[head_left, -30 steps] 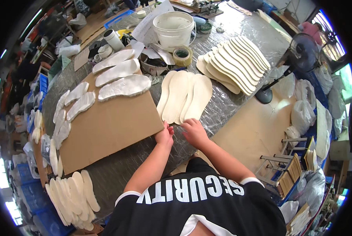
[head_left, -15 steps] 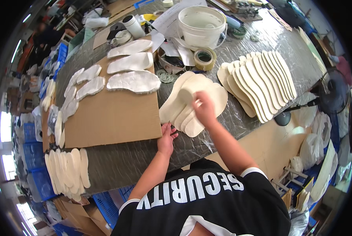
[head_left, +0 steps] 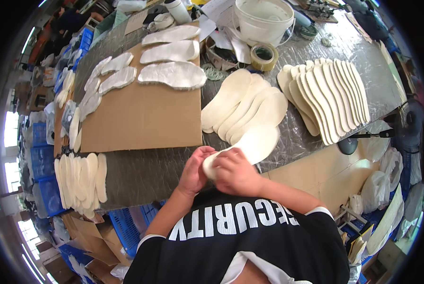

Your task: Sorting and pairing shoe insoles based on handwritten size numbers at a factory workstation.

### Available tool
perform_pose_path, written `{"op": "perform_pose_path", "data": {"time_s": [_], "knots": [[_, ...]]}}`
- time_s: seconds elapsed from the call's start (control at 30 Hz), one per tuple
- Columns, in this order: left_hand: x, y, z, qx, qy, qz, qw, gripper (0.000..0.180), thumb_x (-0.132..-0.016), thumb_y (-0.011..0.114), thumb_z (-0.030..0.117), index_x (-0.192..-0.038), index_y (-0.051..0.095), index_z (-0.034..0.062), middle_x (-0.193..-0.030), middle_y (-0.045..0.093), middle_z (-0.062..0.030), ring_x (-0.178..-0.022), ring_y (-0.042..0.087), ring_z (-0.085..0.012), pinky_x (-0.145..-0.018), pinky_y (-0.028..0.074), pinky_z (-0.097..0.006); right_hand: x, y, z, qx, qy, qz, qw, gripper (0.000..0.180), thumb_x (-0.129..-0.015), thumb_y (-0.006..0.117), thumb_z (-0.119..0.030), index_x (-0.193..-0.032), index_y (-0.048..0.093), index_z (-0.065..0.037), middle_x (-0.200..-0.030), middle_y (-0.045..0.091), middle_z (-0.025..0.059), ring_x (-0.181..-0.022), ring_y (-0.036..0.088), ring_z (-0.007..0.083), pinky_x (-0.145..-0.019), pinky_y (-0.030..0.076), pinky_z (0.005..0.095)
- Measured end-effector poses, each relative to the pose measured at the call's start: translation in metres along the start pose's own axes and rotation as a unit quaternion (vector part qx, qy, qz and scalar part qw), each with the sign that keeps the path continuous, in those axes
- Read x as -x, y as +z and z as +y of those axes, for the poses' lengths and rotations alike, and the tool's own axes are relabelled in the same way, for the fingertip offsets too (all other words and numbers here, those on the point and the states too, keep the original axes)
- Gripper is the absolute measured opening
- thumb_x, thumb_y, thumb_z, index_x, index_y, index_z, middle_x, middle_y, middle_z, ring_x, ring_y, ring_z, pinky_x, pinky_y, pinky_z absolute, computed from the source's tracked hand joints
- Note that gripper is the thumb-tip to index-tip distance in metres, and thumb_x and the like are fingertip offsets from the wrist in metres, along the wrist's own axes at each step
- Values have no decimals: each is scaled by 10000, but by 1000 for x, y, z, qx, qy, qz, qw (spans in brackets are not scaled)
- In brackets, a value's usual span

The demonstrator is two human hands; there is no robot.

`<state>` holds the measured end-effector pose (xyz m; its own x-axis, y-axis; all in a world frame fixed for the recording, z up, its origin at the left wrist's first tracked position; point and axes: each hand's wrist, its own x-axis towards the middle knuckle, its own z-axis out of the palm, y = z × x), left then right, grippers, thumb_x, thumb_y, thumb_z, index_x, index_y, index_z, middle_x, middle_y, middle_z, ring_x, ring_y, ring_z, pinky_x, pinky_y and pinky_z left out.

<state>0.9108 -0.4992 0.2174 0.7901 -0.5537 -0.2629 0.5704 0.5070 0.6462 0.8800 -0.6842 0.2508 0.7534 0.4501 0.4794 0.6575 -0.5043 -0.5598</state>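
Observation:
Close in front of me, a cream insole (head_left: 259, 143) is gripped at its narrow end by both hands. My right hand (head_left: 235, 173) has its fingers closed over that end. My left hand (head_left: 194, 169) pinches the same end from the left, its fingertips partly hidden. The insole's wide end points away, overlapping the near edge of a fanned pile of cream insoles (head_left: 242, 102). Left of that pile, whitish, shiny insoles (head_left: 172, 75) lie on a sheet of brown cardboard (head_left: 141, 125).
A long row of overlapping cream insoles (head_left: 332, 94) lies to the right. Farther back are a white bucket (head_left: 264, 21) and a roll of tape (head_left: 264, 57). More insoles (head_left: 81, 182) hang over the left table edge. A black fan (head_left: 410, 125) stands beyond the right edge.
My right hand has come back from the fanned pile toward my body with an insole. My left hand has moved nearer and now grips its end too. The view has shifted slightly.

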Motion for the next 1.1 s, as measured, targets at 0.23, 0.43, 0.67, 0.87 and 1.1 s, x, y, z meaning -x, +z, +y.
{"op": "perform_pose_path", "data": {"time_s": [0.23,0.43,0.67,0.87,1.1], "knots": [[83,-83,32,-273,-62,197,939,190,-905,528,-27,-1093,540,-6,-994,650,-94,-903,618,-131,-810,498,-251,7,94,-14,-258,-10,-45,965,198,-723,738,-132,-855,613,-52,-1040,607,112,-986,574,317,-874,453,409],[120,-159,85,-444,-66,254,857,141,-919,482,-12,-966,616,-14,-874,671,-68,-826,628,-125,-769,504,-262,9,100,-1,-51,176,53,982,178,-715,707,-80,-848,590,-85,-989,616,74,-947,577,297,-856,431,416],[126,-207,125,-771,64,216,596,124,-899,553,88,-946,628,1,-885,661,-162,-853,610,-340,-761,495,-389,4,116,1,-77,368,67,924,107,-766,658,-52,-854,598,-37,-868,597,114,-754,590,297,-657,488,370],[11,-132,179,-736,291,71,607,55,-826,613,25,-866,605,-11,-857,636,-147,-825,586,-345,-738,478,-408,-88,78,51,-73,454,312,832,170,-910,609,-141,-936,620,26,-735,596,31,-671,538,93,-620,450,256],[-112,-103,150,-765,304,-59,565,192,-782,657,43,-967,636,-3,-1090,611,-162,-1067,547,-336,-943,448,-405,-144,70,193,-169,553,420,699,285,-823,672,-206,-970,662,38,-833,684,93,-710,607,146,-663,486,304]]}}
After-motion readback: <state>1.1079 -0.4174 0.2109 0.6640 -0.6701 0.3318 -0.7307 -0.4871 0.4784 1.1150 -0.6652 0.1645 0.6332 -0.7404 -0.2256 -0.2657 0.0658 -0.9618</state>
